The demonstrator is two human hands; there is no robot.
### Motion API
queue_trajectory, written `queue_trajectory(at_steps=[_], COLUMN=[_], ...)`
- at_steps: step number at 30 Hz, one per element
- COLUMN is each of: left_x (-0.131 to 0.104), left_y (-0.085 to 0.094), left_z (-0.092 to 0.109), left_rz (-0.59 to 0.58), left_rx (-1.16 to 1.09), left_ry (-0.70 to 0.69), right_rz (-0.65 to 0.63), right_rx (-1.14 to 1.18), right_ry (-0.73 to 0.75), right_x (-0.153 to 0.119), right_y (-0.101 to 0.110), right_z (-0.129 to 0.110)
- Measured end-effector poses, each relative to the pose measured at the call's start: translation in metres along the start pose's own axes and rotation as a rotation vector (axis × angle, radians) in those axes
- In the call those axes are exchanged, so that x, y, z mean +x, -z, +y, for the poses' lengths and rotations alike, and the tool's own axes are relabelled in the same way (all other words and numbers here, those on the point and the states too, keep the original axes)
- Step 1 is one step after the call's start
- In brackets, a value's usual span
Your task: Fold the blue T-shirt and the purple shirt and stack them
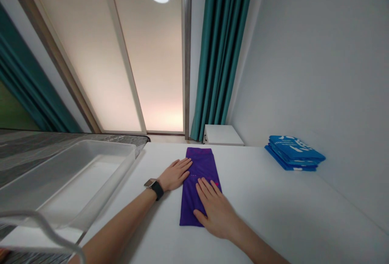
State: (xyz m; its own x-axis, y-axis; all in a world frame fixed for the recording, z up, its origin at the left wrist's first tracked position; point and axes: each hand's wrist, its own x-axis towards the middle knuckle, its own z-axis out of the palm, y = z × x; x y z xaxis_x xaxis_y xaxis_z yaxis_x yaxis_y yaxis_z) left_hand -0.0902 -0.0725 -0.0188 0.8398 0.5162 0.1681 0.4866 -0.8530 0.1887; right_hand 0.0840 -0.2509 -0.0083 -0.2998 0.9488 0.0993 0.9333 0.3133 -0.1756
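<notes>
A purple cloth (197,165), folded into a long narrow rectangle, lies flat on the white table (249,199). My left hand (174,175), with a dark-strapped watch on its wrist, rests with fingers spread over the cloth's left edge near its upper half. Lying flat on the lower right part of the cloth, my right hand (214,207) has its thumb apart from the other fingers. Neither hand grips anything.
A stack of folded blue cloths (294,150) sits at the right by the wall. At the left stands a translucent plastic bin (121,175), with a grey curved bar (45,225) near it. Beyond the table are a white cabinet (223,134) and green curtains (221,53).
</notes>
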Motion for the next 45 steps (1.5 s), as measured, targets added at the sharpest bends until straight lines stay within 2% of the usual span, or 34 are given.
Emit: queue_trajectory(at_steps=[5,10,16,23,31,35,38,42,45], left_x=[0.008,0.018,0.024,0.031,0.028,0.019,0.003,-0.03,-0.057], left_y=[-0.006,-0.002,-0.001,-0.014,-0.014,-0.007,0.001,0.012,0.013], left_z=[-0.009,-0.018,-0.023,-0.027,-0.026,-0.017,-0.002,0.03,0.057], left_rz=[0.056,0.091,0.081,0.117,0.131,0.143,0.172,0.239,0.15], left_rx=[0.009,-0.034,-0.051,0.046,0.04,0.023,0.005,-0.033,-0.049], left_ry=[0.113,0.215,0.114,0.241,0.244,0.211,0.159,0.126,-0.029], right_rz=[0.0,-0.016,-0.046,-0.046,-0.041,-0.043,-0.043,-0.031,-0.03], right_rx=[0.008,0.016,0.037,0.042,0.054,0.039,0.023,0.007,0.009], right_ry=[-0.003,-0.001,-0.002,-0.005,-0.005,0.002,0.009,0.019,0.019], right_x=[0.0,-0.003,-0.01,-0.015,-0.016,-0.016,-0.016,-0.015,-0.016], right_y=[0.002,0.005,0.007,0.007,0.005,0.003,0.003,0.003,0.001], right_z=[-0.001,-0.003,-0.008,-0.011,-0.01,-0.009,-0.009,-0.009,-0.008])
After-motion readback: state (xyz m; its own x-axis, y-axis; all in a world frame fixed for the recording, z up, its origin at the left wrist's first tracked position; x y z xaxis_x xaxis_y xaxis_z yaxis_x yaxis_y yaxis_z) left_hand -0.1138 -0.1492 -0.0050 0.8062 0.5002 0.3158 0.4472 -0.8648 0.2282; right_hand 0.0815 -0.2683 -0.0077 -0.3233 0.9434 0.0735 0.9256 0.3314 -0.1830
